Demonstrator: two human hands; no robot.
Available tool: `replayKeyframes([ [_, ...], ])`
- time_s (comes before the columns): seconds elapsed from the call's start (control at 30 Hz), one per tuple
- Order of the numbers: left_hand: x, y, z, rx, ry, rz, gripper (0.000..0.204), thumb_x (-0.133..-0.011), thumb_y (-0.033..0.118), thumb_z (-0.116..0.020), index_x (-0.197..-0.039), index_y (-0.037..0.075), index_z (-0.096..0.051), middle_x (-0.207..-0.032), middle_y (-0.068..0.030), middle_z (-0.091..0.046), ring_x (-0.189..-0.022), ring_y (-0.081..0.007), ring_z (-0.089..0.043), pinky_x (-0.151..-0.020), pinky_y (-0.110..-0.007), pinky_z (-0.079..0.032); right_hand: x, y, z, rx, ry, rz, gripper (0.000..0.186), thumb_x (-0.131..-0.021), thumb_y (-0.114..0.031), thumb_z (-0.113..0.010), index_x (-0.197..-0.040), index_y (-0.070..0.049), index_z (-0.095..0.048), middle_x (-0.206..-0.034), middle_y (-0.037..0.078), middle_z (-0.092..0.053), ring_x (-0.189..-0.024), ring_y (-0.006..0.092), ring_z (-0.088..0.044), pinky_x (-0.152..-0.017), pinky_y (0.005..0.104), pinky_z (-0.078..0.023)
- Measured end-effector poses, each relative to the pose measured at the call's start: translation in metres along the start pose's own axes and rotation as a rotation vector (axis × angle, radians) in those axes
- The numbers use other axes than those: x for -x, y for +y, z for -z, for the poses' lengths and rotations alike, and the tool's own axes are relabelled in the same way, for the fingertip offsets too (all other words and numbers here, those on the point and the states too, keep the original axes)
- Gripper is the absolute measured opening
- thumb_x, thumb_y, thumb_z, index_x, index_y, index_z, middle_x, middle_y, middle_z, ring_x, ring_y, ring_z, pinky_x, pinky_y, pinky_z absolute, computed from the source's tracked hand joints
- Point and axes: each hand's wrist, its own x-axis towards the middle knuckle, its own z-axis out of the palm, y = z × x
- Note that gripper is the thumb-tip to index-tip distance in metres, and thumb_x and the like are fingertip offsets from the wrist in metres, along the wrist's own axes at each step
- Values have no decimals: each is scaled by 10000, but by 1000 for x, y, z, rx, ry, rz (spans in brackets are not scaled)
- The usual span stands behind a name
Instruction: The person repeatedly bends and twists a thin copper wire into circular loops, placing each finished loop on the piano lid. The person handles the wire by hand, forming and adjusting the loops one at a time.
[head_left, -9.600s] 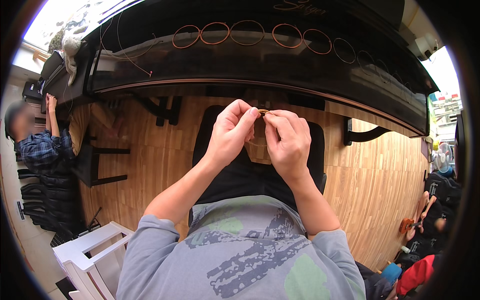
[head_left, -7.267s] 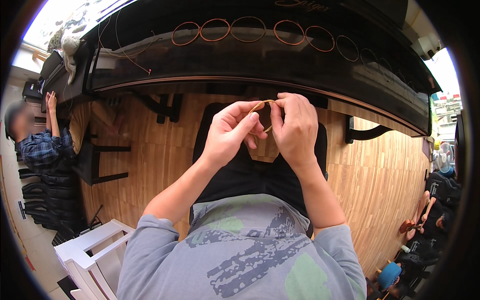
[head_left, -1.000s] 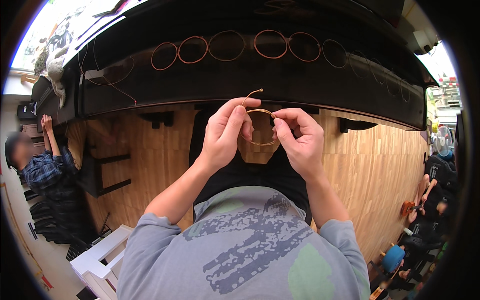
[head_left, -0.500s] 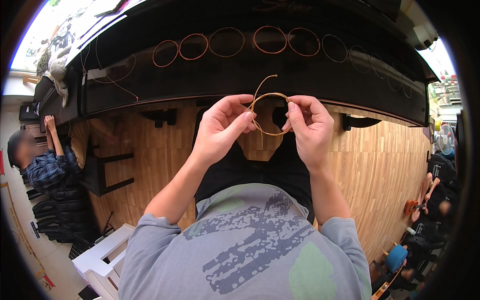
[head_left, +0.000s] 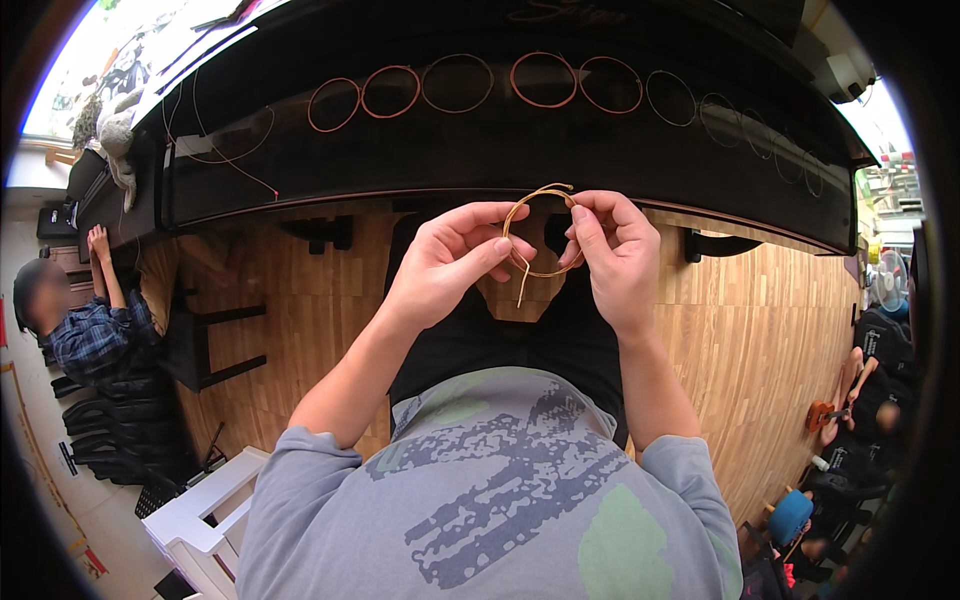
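My left hand [head_left: 450,262] pinches the left side of a brass-coloured coiled wire string [head_left: 540,190], with one strand hanging below between my hands. My right hand [head_left: 617,260] grips the right side of the same loop with thumb and fingertips. The loop is upright over my lap, just in front of a glossy black piano [head_left: 400,160]. Several coiled strings [head_left: 542,103] lie in a row on the piano, copper-coloured to thin grey, and a looser uncoiled one [head_left: 240,157] lies at the left.
A person in plaid [head_left: 95,340] sits at the left with hands near dark furniture. A white chair [head_left: 190,520] stands at lower left. Other people [head_left: 865,400], a small guitar [head_left: 820,415] and a fan [head_left: 888,280] are at the right. A stuffed toy [head_left: 118,150] is at upper left.
The loop has been turned between my fingers: the end that stuck up now lies lower along the top, and the hanging strand is longer. My hands have shifted slightly.
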Motion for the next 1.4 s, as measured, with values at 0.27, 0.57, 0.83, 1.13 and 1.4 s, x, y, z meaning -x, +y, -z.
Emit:
replayKeyframes([
  [0.27,0,-2,4,170,-153,20,444,-918,46,-565,-1340,-24,-446,-938,-118,-673,-851,-114,-647,-649,-210,-529,-1,0,2,-48,-76,-14,152,-938,-69,-549,-1046,13,-619,-753,21,-598,-590,63,-564,-562,193,-481],
  [0.57,2,-8,6,24,-121,15,442,-913,49,-562,-1343,6,-467,-928,-104,-675,-850,-113,-644,-626,-202,-515,-6,-8,10,-264,-286,-197,272,-958,-60,-447,-1184,20,-575,-693,8,-587,-610,61,-554,-596,200,-480],
  [0.83,0,-5,6,-17,-111,16,427,-920,53,-541,-1339,12,-475,-906,-105,-672,-819,-108,-639,-614,-205,-507,-4,1,10,-94,-248,-77,301,-933,17,-435,-1111,-72,-661,-771,17,-599,-685,70,-556,-641,203,-477],
  [1.13,-1,-5,5,174,-120,51,454,-928,87,-575,-1357,0,-454,-874,-37,-650,-764,-49,-579,-652,-194,-471,-1,7,6,378,-151,273,318,-813,105,-510,-1022,-42,-699,-792,82,-642,-704,150,-604,-632,252,-485],
  [1.4,-2,-14,2,288,-49,41,392,-961,152,-489,-1311,-24,-488,-788,-35,-602,-758,-107,-566,-657,-232,-471,-1,5,-1,892,-34,705,317,-692,27,-635,-996,-44,-689,-719,61,-608,-639,217,-588,-559,318,-484],
])
